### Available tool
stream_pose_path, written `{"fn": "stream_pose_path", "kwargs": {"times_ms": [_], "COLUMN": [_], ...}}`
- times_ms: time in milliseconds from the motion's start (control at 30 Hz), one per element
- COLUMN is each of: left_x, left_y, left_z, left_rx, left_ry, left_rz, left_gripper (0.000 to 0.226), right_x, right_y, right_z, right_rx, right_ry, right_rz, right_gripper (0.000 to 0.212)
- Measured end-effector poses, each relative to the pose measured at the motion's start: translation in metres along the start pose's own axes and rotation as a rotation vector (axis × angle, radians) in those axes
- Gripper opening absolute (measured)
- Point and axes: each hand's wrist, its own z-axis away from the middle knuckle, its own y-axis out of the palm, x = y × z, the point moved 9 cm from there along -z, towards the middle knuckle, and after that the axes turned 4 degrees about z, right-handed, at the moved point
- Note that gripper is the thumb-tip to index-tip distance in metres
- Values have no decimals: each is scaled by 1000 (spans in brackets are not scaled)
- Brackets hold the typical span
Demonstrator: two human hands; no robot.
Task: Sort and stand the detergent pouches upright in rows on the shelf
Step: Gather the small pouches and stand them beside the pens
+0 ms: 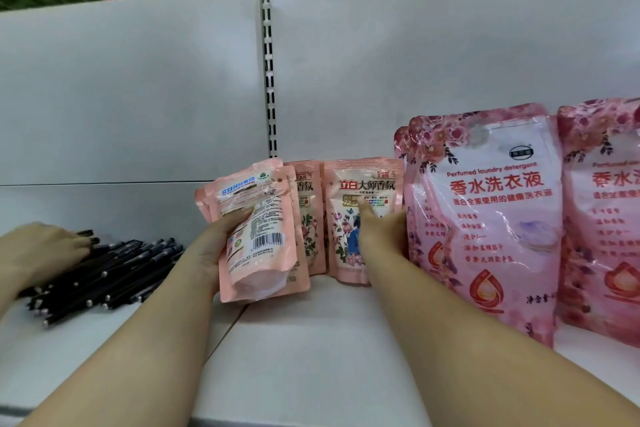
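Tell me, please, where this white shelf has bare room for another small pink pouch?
Bare white shelf lies in front of the small pink pouches, between the black pens and the large pink rose-printed bags. The back row is crowded, pouches touching.

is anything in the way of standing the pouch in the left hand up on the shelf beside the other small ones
Nothing visible blocks it. The left hand grips the small pouch just in front of the standing small pouches, where the right hand rests. The bare shelf lies below; the black pens lie off to the left.
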Motion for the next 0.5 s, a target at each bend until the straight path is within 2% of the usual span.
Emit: {"fn": "stream_pose_path", "kwargs": {"times_ms": [300, 500], "left_x": [0, -2], "left_y": [1, 2], "left_z": [-1, 0], "left_rx": [-12, -20], "left_ry": [15, 31], "left_rz": [25, 30], "left_gripper": [3, 3], "right_x": [9, 17], "right_y": [9, 10], "right_z": [6, 17], "right_rx": [21, 58], "right_ry": [-80, -160], "right_rz": [113, 283], "right_gripper": [81, 93]}}
